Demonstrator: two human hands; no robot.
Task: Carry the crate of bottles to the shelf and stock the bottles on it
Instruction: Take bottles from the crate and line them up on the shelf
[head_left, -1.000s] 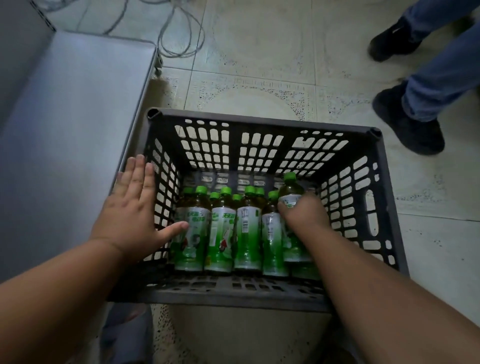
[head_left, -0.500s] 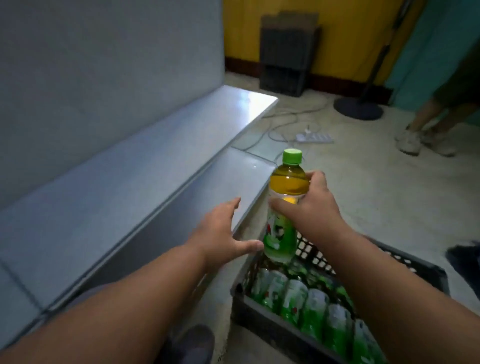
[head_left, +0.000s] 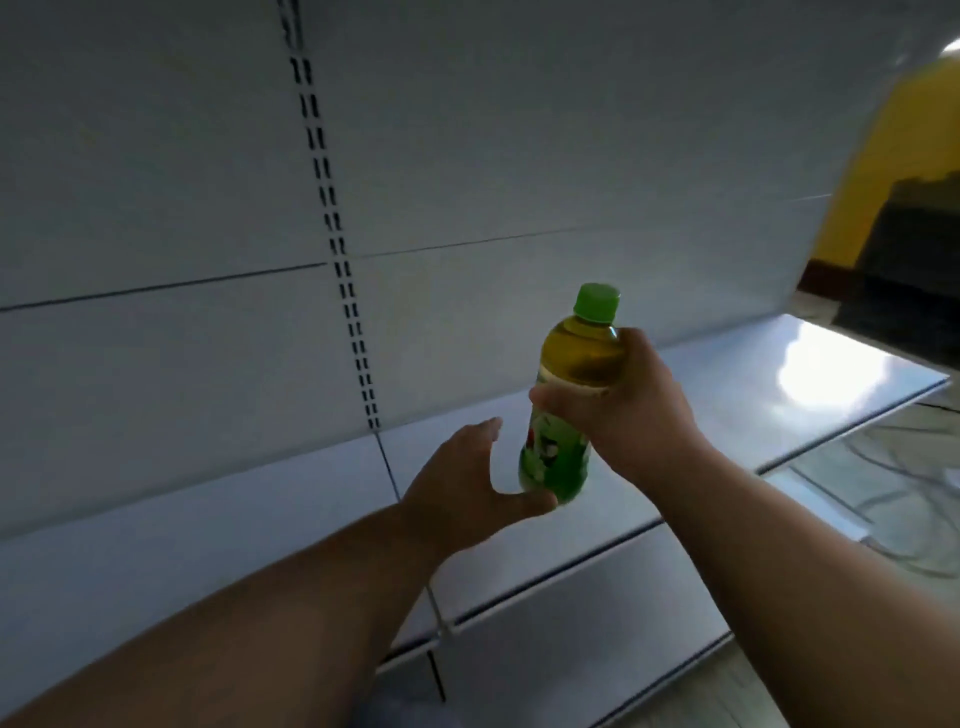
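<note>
My right hand grips a bottle of yellow-green tea with a green cap and green label, held upright above the grey metal shelf. My left hand hovers open just left of the bottle's base, fingers spread, thumb close under the bottle; whether it touches is unclear. The crate is out of view.
The shelf's grey back panel fills the upper view, with a slotted upright running down it. A lower shelf tier lies in front. Tiled floor with cables is at the right, a yellow wall and dark stack beyond.
My right hand lifted one bottle out of the crate and carried it up over the shelf. My view swung from the crate to the shelf; my left hand left the crate's rim and followed.
</note>
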